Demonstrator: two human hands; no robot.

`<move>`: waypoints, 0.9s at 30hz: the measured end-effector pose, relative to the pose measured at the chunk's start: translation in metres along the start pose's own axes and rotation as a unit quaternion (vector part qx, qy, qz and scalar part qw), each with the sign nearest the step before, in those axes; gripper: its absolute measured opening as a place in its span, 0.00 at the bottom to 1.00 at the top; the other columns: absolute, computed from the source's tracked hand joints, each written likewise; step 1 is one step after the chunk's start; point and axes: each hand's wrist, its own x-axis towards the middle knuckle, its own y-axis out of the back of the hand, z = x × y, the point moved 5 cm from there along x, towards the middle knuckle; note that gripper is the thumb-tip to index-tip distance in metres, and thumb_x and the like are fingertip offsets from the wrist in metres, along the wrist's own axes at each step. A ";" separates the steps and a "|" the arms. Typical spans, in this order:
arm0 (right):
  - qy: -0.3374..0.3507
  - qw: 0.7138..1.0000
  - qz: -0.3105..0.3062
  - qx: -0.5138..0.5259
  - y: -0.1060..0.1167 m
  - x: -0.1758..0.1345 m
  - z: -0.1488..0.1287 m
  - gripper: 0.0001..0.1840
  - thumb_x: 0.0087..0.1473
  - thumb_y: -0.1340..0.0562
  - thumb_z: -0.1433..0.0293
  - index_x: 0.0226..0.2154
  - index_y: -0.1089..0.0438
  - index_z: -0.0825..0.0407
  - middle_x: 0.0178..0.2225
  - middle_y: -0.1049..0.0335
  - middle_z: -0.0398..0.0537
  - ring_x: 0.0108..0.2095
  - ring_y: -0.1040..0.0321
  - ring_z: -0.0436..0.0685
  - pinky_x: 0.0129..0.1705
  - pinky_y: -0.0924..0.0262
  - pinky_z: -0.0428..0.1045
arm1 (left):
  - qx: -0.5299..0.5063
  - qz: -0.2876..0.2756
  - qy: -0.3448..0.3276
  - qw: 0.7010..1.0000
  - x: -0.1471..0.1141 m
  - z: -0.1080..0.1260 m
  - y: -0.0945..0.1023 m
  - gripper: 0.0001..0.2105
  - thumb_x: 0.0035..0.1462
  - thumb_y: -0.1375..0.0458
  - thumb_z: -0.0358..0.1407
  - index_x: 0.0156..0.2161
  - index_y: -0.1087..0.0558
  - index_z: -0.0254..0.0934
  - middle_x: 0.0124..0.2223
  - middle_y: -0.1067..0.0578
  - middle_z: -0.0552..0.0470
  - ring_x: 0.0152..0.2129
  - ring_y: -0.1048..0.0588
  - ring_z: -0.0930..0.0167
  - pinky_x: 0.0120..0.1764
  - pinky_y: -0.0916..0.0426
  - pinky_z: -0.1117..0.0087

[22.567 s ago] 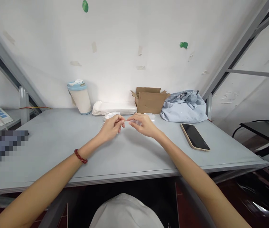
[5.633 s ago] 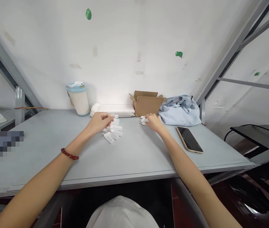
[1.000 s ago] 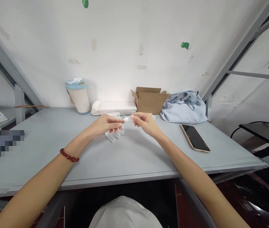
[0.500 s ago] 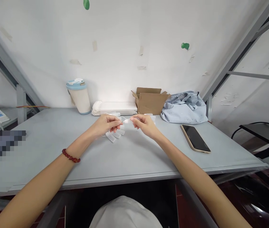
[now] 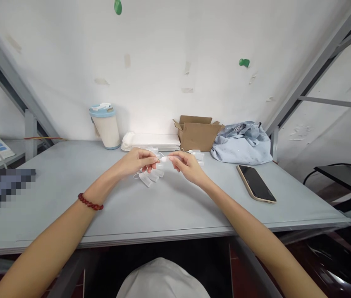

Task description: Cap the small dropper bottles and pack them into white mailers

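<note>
Between my two hands is a small white piece with a thin looped cord (image 5: 163, 159); its exact kind is too small to make out. My left hand (image 5: 142, 160) pinches its left side between thumb and fingers. From the right, the fingertips of my right hand (image 5: 185, 164) close on its other end. Under and beside my left hand lie several small clear plastic tags with cords (image 5: 146, 179), partly hidden by the fingers. More clear pieces (image 5: 198, 155) lie just behind my right hand.
At the back stand a cream cup with a blue lid (image 5: 106, 128), a stack of white flat packs (image 5: 153, 140), an open cardboard box (image 5: 200, 134) and a bundled light-blue cloth (image 5: 243, 145). A phone (image 5: 257, 184) lies at the right on the grey table (image 5: 169, 211).
The view has shifted slightly. My right hand has moved a little at the white piece, and more of the clear pieces behind it shows. Both hands keep their pinch.
</note>
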 end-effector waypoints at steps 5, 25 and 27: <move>0.004 1.000 0.011 -0.010 0.008 0.003 0.004 0.20 0.59 0.49 0.56 0.44 0.35 0.53 0.22 0.39 0.38 0.23 0.40 0.47 0.28 0.44 0.44 | 0.053 -0.074 0.013 0.996 -0.010 0.006 0.017 0.12 0.52 0.42 0.43 0.26 0.25 0.37 0.24 0.28 0.53 0.22 0.33 0.74 0.26 0.39 0.74; -0.060 0.905 0.020 -0.421 0.064 0.021 0.059 0.10 0.54 0.40 0.74 0.41 0.30 0.56 0.44 0.31 0.55 0.45 0.36 0.59 0.44 0.43 0.50 | 0.143 -0.159 0.144 0.966 -0.002 -0.050 0.040 0.14 0.50 0.41 0.46 0.23 0.26 0.36 0.26 0.26 0.51 0.23 0.29 0.72 0.27 0.39 0.74; -0.080 0.899 0.014 -0.431 0.068 0.021 0.063 0.11 0.54 0.40 0.74 0.42 0.30 0.56 0.44 0.31 0.55 0.46 0.36 0.59 0.43 0.43 0.49 | 0.142 -0.162 0.145 0.966 -0.002 -0.050 0.040 0.15 0.50 0.41 0.46 0.24 0.26 0.36 0.25 0.26 0.51 0.23 0.29 0.72 0.27 0.39 0.74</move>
